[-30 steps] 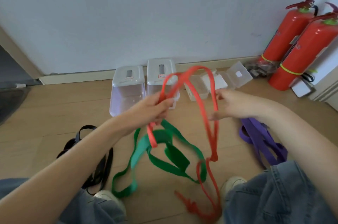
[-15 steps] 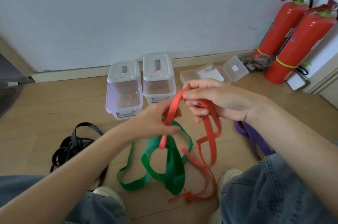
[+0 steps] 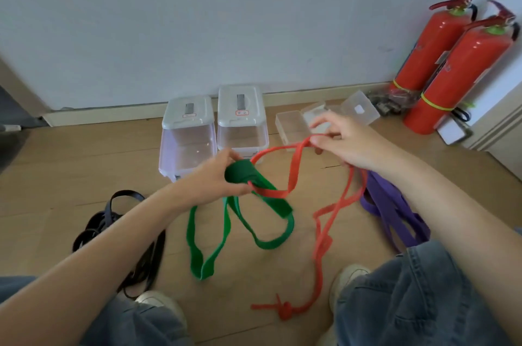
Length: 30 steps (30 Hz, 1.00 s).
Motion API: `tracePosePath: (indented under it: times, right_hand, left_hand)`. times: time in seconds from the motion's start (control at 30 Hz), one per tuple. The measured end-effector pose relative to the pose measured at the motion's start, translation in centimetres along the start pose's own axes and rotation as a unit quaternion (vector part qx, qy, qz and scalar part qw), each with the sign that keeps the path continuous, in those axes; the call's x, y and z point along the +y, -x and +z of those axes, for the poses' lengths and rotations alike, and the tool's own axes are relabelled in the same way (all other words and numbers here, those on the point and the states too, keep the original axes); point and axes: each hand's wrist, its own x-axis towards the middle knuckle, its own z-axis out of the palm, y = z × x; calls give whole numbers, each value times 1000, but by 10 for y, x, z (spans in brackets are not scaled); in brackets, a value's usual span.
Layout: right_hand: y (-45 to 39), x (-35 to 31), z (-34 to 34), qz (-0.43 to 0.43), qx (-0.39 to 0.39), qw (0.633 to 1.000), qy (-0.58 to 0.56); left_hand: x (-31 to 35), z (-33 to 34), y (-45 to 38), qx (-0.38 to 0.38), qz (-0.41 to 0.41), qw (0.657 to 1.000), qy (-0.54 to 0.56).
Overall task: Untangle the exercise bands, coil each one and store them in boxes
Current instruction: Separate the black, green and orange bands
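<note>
My left hand (image 3: 217,177) grips a bunched part of the green band (image 3: 243,221), whose loops hang down to the wooden floor. A red band (image 3: 324,230) passes through the green one beside that hand. My right hand (image 3: 344,142) pinches the red band higher up and to the right; its long end trails down to a knot (image 3: 285,310) between my shoes. On the floor, a black band (image 3: 113,221) lies at the left and a purple band (image 3: 389,210) at the right under my right forearm.
Two lidded clear boxes (image 3: 187,136) (image 3: 243,125) stand by the wall, with small open clear cases (image 3: 293,125) to their right. Two red fire extinguishers (image 3: 452,63) stand in the right corner. My knees in jeans and shoes (image 3: 347,275) fill the bottom.
My hands have moved apart: the right one drew the red band up and to the right, the left one now holds the green band. The red band's loops have spread out.
</note>
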Motion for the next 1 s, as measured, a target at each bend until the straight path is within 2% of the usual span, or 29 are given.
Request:
tracePosePath:
  times: [0.1, 0.17, 0.33, 0.47, 0.6, 0.67, 0.73, 0.8, 0.9, 1.0]
  right_hand:
    - [1, -5, 10, -103, -28, 993, 48]
    - [2, -10, 18, -147, -55, 986, 61]
    - [0, -10, 38, -171, -78, 980, 73]
    - [-2, -5, 42, -176, -110, 963, 170]
    - [-2, 9, 51, -130, -151, 949, 244]
    - [-2, 16, 53, -94, -164, 947, 260]
    - [-3, 22, 54, -66, -174, 939, 290]
    - [-3, 28, 55, -51, -148, 940, 304]
    - [-10, 43, 54, -12, -48, 962, 268]
    - [-18, 52, 50, 31, -10, 968, 251]
  left_hand:
    - [14, -12, 3, 75, 2, 997, 16]
    - [26, -17, 6, 70, 24, 996, 58]
    - [58, -27, 20, 49, 86, 983, 156]
    - [72, -36, 31, 50, 131, 970, 201]
    - [80, -61, 38, 88, 213, 935, 269]
    - [79, -73, 38, 113, 221, 912, 328]
    - [75, -77, 35, 123, 206, 903, 355]
    - [71, -72, 32, 126, 184, 912, 343]
    - [65, -62, 27, 153, 138, 937, 281]
    - [56, -59, 21, 189, 94, 937, 278]
